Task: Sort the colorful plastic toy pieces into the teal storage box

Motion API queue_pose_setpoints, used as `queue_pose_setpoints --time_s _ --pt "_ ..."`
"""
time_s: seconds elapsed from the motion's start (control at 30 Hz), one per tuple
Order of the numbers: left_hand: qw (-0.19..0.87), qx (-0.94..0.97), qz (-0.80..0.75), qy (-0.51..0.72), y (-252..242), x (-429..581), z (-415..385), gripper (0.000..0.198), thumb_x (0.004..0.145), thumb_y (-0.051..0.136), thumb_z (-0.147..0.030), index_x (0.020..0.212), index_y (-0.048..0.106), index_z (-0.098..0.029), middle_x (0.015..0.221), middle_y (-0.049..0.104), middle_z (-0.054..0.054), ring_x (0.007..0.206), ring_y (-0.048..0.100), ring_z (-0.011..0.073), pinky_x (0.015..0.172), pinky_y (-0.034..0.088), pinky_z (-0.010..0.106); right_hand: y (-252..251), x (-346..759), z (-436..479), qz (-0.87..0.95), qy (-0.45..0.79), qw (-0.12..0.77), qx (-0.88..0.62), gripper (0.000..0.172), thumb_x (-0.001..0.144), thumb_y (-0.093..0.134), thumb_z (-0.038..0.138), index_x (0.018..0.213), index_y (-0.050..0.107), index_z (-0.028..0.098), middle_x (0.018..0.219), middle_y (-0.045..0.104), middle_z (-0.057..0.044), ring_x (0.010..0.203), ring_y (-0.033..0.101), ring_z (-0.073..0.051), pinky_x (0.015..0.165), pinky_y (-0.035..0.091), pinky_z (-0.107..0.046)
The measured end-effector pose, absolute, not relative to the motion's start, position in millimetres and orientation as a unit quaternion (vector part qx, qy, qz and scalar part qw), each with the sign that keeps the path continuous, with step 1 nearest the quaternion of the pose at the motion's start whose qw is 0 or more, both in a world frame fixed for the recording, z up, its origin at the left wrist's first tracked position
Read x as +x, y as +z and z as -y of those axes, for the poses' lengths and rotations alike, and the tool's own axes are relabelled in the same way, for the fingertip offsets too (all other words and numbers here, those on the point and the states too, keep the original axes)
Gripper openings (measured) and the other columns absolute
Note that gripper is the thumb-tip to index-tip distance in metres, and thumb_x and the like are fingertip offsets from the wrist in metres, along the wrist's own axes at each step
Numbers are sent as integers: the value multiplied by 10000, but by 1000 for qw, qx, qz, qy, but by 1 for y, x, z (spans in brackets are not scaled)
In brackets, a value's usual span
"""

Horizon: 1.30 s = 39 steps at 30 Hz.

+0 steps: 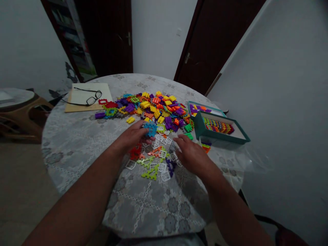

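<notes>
My left hand (133, 136) is closed on a blue toothed building piece (150, 129), gripping it by its left side. Across from it, my right hand (191, 153) hovers over the table with fingers bent and apart, and nothing shows in them. Between the hands lie several white window-like pieces (162, 167). Among these are lime green triangular pieces (151, 173), an orange triangular piece (154, 151), a purple one (170, 166) and red pieces (135, 152). Green pieces (188, 128) rest just beyond my right hand.
A large mixed pile of coloured building pieces (153, 104) covers the table's middle. To its right stand a teal box (220, 136) holding rows of pieces and its lid (217, 110). Clear plastic (251, 159) lies beside them. Glasses (91, 100) rest on a board (106, 89) at the left.
</notes>
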<state>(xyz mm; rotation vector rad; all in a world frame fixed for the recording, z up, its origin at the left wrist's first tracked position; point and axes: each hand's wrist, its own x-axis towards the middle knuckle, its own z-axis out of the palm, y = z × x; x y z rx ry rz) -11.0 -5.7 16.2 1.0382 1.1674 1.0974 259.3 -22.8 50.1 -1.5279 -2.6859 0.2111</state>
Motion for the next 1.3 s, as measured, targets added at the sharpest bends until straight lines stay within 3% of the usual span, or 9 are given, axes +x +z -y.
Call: queue_pose_setpoints --time_s 0.1,0.2,0.33,0.63,0.83,0.93,1.03,1.17,1.3 --pt "582 408 -493 503 20 -14 5 361 903 691 -260 1233 551 -216 1017 750 73 854 799 241 700 650 344 42 279 36 841 51 -85 -532 563 998 539 102 1551 555 207 1672 470 -216 1197 735 -304 975 583 -418" --pt "596 388 -482 512 25 -13 7 421 895 696 -241 1278 524 -210 996 741 67 781 786 228 633 636 330 29 287 45 827 64 -122 -545 543 991 512 77 1518 580 185 1572 548 -233 1156 748 -290 960 563 -387" --pt "608 382 -475 509 27 -10 8 431 896 707 -250 1281 518 -211 975 741 65 763 785 229 594 620 313 25 288 48 816 93 -106 -561 441 989 537 84 1411 644 157 1413 610 -213 1169 734 -287 987 548 -370" --pt "625 392 -469 486 20 -10 7 388 846 714 -275 1199 562 -221 1006 741 62 812 791 235 612 617 306 29 295 46 823 101 -39 -558 343 970 628 137 1309 681 143 1329 591 -171 1147 694 -259 976 540 -339" --pt "648 389 -462 464 21 -8 10 292 851 690 -248 1122 581 -233 966 709 41 806 779 231 605 609 303 45 313 36 828 131 -30 -544 187 1039 563 181 1079 745 171 1125 686 -120 998 693 -227 902 514 -329" --pt "659 392 -446 462 19 -7 11 237 918 700 -352 1088 593 -226 972 708 56 803 770 234 594 606 314 58 315 29 851 176 31 -494 186 1050 556 221 998 734 197 1030 724 -91 952 679 -219 879 512 -338" --pt "666 394 -435 460 17 -5 11 373 974 668 -566 1055 629 -204 947 715 80 765 746 228 544 572 300 65 301 23 845 242 139 -457 155 1057 586 296 1048 724 224 1002 743 -67 917 681 -211 868 534 -348" --pt "695 414 -423 409 14 -4 12 576 944 628 -764 969 651 -189 813 711 82 635 664 199 506 515 289 60 267 11 816 329 228 -418 166 1055 617 349 1110 731 241 957 744 -33 825 673 -183 790 546 -323" --pt "696 453 -405 383 14 -3 16 648 908 633 -820 1046 666 -187 892 721 93 691 659 200 517 472 273 49 234 -4 819 331 274 -382 143 1043 638 308 1104 740 229 959 739 -17 833 665 -166 799 530 -306"
